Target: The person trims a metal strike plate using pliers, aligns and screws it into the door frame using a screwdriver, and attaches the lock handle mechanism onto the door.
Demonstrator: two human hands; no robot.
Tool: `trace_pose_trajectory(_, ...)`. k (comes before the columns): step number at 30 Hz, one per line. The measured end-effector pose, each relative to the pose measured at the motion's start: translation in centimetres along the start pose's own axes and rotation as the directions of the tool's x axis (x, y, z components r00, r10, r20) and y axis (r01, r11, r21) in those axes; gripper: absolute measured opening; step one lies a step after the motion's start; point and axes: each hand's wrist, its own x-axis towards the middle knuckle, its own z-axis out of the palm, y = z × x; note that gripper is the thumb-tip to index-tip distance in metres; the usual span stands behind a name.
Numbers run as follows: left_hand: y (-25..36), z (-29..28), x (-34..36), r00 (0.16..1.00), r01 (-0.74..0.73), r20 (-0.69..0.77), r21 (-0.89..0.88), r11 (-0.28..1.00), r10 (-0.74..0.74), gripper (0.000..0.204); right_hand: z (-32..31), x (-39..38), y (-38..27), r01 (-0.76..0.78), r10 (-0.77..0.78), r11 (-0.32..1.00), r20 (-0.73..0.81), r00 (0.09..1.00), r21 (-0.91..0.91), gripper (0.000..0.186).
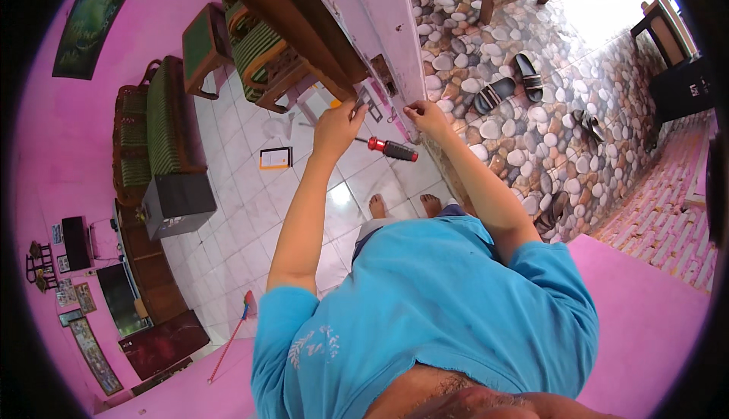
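My left hand [336, 126] is closed at the brown door's edge [334, 69], with a small dark metal piece [363, 107] at its fingertips. A red-and-black screwdriver [392, 148] sticks out sideways from this hand, its shaft partly hidden by the fingers. My right hand [427, 119] is pinched beside the pink door frame [406, 54]; whatever it holds, if anything, is too small to make out. A recess with metal fittings [383, 73] shows on the frame above and between my hands.
A green striped sofa [163, 115], chair [254, 58], small table [201, 47] and grey box [178, 206] stand left on white tiles. An orange-and-black flat item [276, 158] lies on the floor. Sandals [529, 77] lie on the pebble-patterned floor at right. My bare feet [430, 205] are below my hands.
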Motion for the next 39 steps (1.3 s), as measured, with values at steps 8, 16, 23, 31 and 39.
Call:
trace_pose_trajectory(8,-2.8,2.6,-8.6,0.975,0.201,0.109,-0.079,0.976,-0.192,0.042,0.7,-6.8,-5.3,-0.042,0.062,0.998,0.613,0.788,-0.047,0.066)
trace_pose_trajectory(16,-3.4,6.7,-13.8,0.917,0.398,0.153,-0.271,0.877,-0.369,0.040,5.0,-10.5,-4.9,0.398,0.136,0.860,0.894,0.427,-0.321,0.065)
trace_pose_trajectory(23,-7.5,10.1,-16.2,0.831,0.520,0.087,-0.470,0.713,-0.549,0.027,6.0,-11.7,-2.6,0.461,0.035,0.851,0.903,0.428,-0.251,0.055)
trace_pose_trajectory(31,-10.7,8.5,-17.0,0.485,0.287,-0.186,-0.889,0.357,-0.854,0.025,3.3,-10.4,0.0,0.262,0.194,0.911,0.892,0.408,-0.318,0.043)
trace_pose_trajectory(39,-14.8,11.3,-23.0,0.365,-0.046,0.336,-0.925,-0.377,-0.869,0.022,6.0,-9.0,-4.7,-0.204,0.167,0.978,0.706,0.688,-0.033,0.032)
